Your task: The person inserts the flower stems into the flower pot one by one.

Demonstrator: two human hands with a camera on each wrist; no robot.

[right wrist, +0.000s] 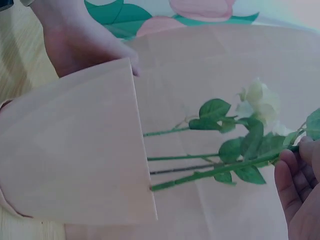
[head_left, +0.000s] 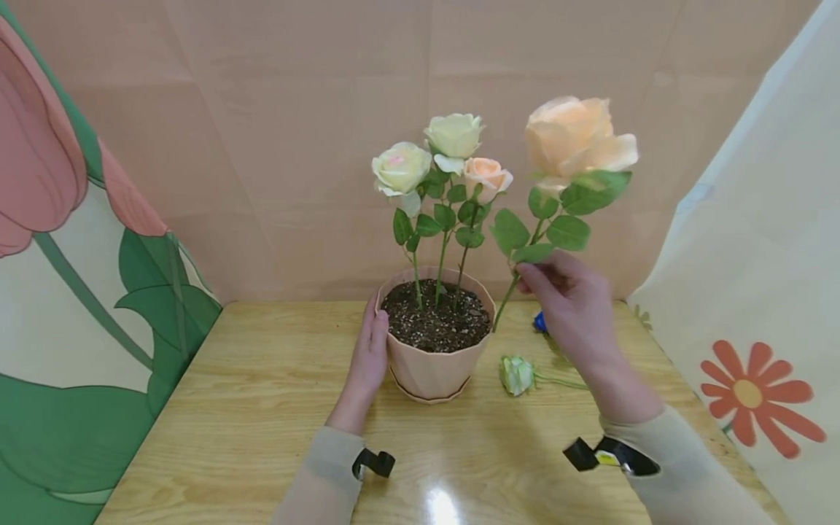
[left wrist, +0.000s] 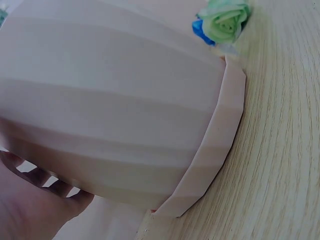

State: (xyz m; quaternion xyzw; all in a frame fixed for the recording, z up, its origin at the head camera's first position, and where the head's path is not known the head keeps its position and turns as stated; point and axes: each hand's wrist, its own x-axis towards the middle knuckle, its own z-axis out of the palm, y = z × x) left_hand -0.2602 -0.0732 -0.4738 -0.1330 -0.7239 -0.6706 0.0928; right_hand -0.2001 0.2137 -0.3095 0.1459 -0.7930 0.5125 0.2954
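Note:
A pink faceted flowerpot [head_left: 429, 375] with dark soil [head_left: 436, 332] stands on the wooden table. Rooted in the soil are a creamy rose with a pink centre [head_left: 400, 171], a pale green-white rose [head_left: 454, 135] and a smaller peach rose [head_left: 487, 175]. My left hand [head_left: 370, 354] rests along the pot's left side, fingers fairly straight against the wall. Between thumb and fingers, my right hand [head_left: 584, 310] pinches the stem of a large peach rose [head_left: 569, 135], upright and leaning right. Its stem's lower end overlaps the pot's right rim; in the right wrist view the stem [right wrist: 210, 175] reaches that rim.
A light green rose [head_left: 517, 375] lies right of the pot, its stem pointing right. Behind it is a blue flower [head_left: 539, 322], partly covered by my right hand. Pinkish cloth [head_left: 295, 182] hangs at the table's back edge, with printed cloth [head_left: 741, 292] on the sides.

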